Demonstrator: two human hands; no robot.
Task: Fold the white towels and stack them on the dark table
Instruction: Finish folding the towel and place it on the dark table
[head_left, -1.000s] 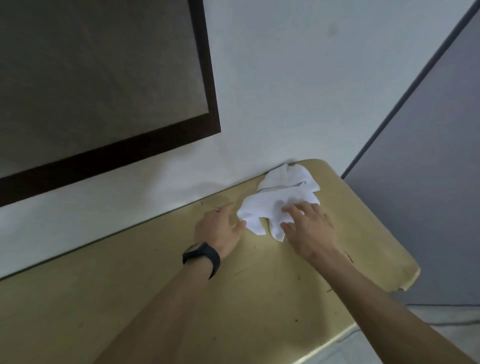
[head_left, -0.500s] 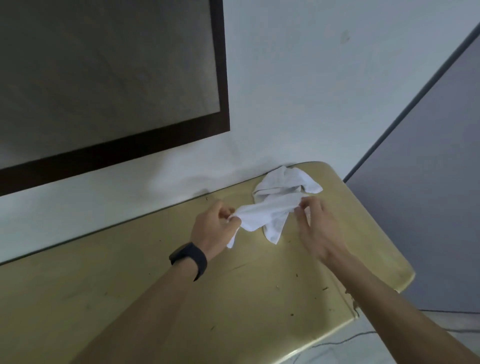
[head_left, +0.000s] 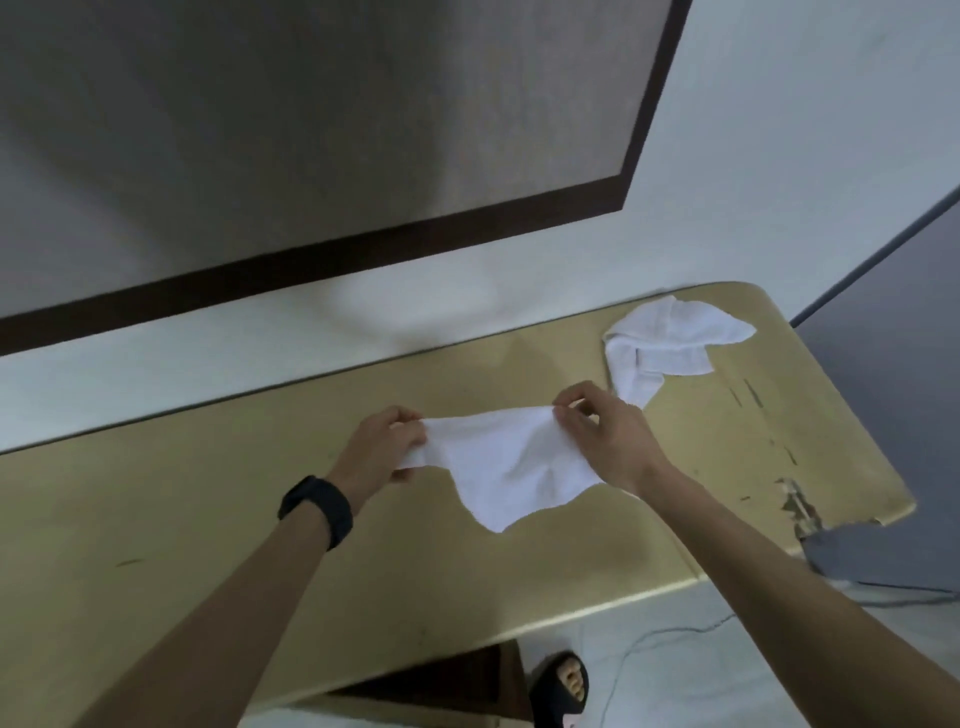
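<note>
- White terry towel (head_left: 511, 462), small and limp, hung stretched between both hands above the middle of the pale yellow wooden desk (head_left: 208, 519). Its lower edge sagged to a point toward the near side, and whether that tip touched the desk could not be told.
- Left hand (head_left: 382, 449), above a black wristband (head_left: 317, 512), held the towel's left corner in curled fingers (head_left: 408, 422). Right hand (head_left: 605, 441) pinched the right corner between thumb and fingertips (head_left: 571, 410).
- Second white towel (head_left: 670, 348) lay crumpled at the far right of the desk, close to the wall and apart from the held one.
- Both grips sat at the very corners, so a corner would likely slip free if the cloth were pulled tauter.
- The uneven hang suggested the edges were not matched, and a fold laid down that way would probably come out skewed.
- The desk's chipped corner (head_left: 795, 504) at the near right could snag the terry loops if the cloth were dragged across it.
- The towel's left corner was buried in the left fingers. No dark desk or folded stack showed plainly. A dark brown surface (head_left: 441, 675) below the near edge was cut off, and its nature could not be told.
</note>
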